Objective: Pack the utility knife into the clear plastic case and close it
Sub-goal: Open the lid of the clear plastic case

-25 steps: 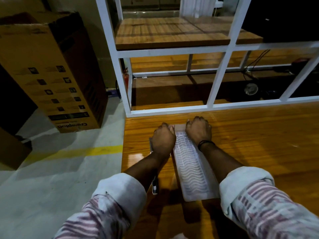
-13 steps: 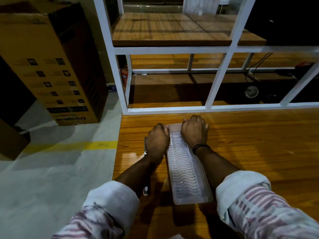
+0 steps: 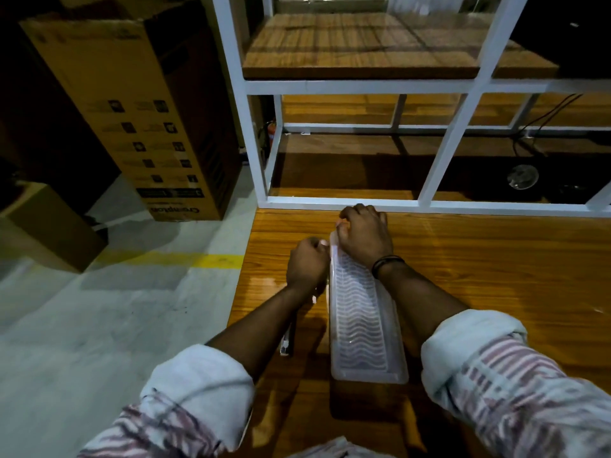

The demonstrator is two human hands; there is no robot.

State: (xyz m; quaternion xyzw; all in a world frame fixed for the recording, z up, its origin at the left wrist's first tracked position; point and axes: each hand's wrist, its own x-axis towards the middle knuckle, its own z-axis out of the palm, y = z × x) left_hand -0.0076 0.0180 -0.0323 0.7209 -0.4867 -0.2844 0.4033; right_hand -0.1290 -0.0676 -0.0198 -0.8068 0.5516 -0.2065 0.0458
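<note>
Both fists are curled at the far end of the long clear plastic case with the wavy ribbed lid (image 3: 362, 320) on the glossy wooden table (image 3: 496, 276). Right hand (image 3: 365, 238) presses on top, left hand (image 3: 307, 266) grips its left edge. Dark utility knife (image 3: 288, 342) lies mostly hidden under the left forearm, so it's hard to make out.

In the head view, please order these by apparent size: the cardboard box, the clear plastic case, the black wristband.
1. cardboard box, though farther away
2. clear plastic case
3. black wristband, clearly smallest
</note>
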